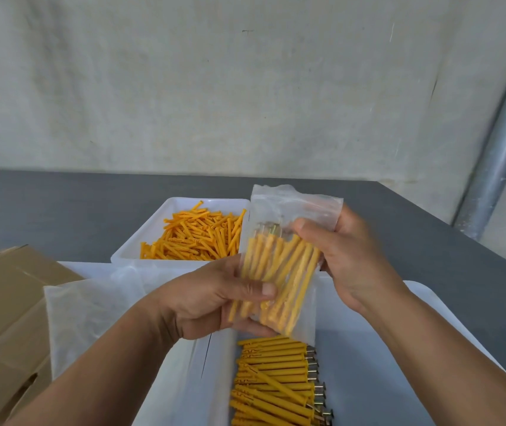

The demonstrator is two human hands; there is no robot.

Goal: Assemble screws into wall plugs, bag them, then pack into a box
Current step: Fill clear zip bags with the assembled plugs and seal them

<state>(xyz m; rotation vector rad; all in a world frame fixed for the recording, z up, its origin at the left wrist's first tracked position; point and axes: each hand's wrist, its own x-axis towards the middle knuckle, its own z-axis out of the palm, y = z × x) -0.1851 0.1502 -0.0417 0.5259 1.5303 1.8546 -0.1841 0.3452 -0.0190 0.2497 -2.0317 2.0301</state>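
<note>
I hold a clear plastic bag (288, 207) upright above the near tray; several yellow wall plugs with screws (279, 272) stand inside it, screw heads up. My left hand (211, 299) grips the bag's lower part, thumb across the front. My right hand (347, 253) grips the bag near its top right, thumb on the front by the screw heads. Below, a row of assembled yellow plugs with screws (276, 379) lies in a white tray (393, 364).
A white tray (153, 229) of loose yellow plugs (196, 235) stands farther back on the grey table (61, 210). Flat brown cardboard boxes (2, 318) lie at the left. Empty clear bags (91, 309) lie beside them. A metal pole (497, 149) stands at the right.
</note>
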